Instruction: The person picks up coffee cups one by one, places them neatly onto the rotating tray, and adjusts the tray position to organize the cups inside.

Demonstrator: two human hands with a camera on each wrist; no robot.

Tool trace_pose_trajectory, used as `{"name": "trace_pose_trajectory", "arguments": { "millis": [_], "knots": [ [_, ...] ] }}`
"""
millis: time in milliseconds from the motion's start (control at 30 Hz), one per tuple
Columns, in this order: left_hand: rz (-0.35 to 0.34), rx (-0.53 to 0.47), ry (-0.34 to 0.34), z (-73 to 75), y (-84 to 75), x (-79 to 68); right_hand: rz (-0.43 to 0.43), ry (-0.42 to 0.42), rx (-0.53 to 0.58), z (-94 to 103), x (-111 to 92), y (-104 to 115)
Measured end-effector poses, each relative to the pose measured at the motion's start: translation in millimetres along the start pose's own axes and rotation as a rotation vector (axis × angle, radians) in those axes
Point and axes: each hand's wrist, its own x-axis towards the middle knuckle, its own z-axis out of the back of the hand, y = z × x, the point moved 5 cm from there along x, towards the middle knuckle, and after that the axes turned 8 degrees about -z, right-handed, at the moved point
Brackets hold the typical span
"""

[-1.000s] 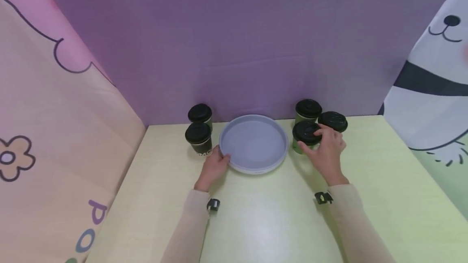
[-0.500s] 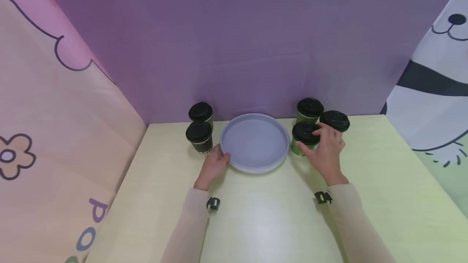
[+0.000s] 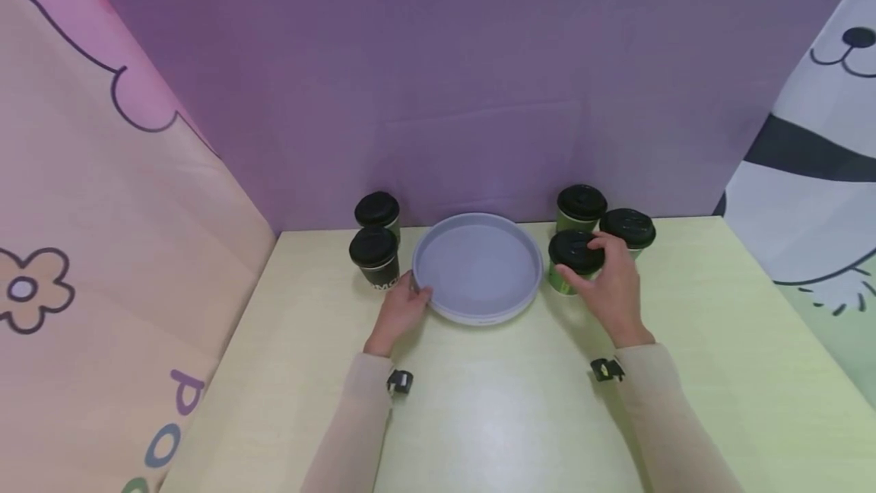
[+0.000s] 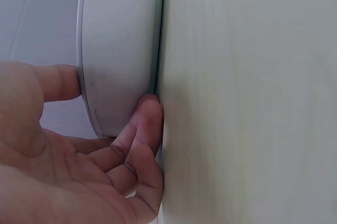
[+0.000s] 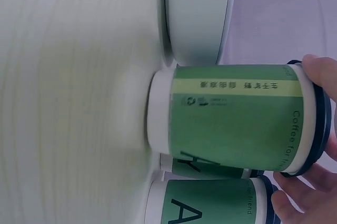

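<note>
My left hand [image 3: 400, 310] holds the left front edge of a round, shallow grey tray [image 3: 477, 268]. In the left wrist view the thumb lies on the tray's rim, while the curled fingers [image 4: 150, 124] touch the outer wall near the table. My right hand [image 3: 612, 291] grips a green paper coffee cup [image 5: 237, 119] by its black lid [image 3: 576, 251], thumb on one side and fingers on the other. That cup is upright, just right of the tray. Two more green lidded cups stand close behind it, one at the back [image 3: 580, 208] and one to the right [image 3: 628, 230].
Left of the tray stand two black-lidded cups, a dark one [image 3: 376, 259] in front and another [image 3: 378, 211] behind. A purple backdrop [image 3: 472, 97] rises at the table's rear edge. Patterned cloths hang along both sides of the pale table [image 3: 479, 417].
The cup in my right hand has shifted slightly toward me. Some right-hand fingers have drawn in, so more of the right rear cup shows. My left hand and the tray stay nearly still.
</note>
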Motion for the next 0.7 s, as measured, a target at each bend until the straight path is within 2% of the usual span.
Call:
{"name": "trace_pose_trajectory", "arguments": {
  "millis": [300, 700],
  "knots": [
    [-0.003, 0.013, -0.006, -0.4, 1.2, 1.2, -0.026, -0.045, 0.032, 5.1, 0, 2],
    [0.003, -0.007, -0.003, -1.7, 1.5, 0.0, -0.017, -0.078, 0.061, 11.6, 2, 9]
  ]
}}
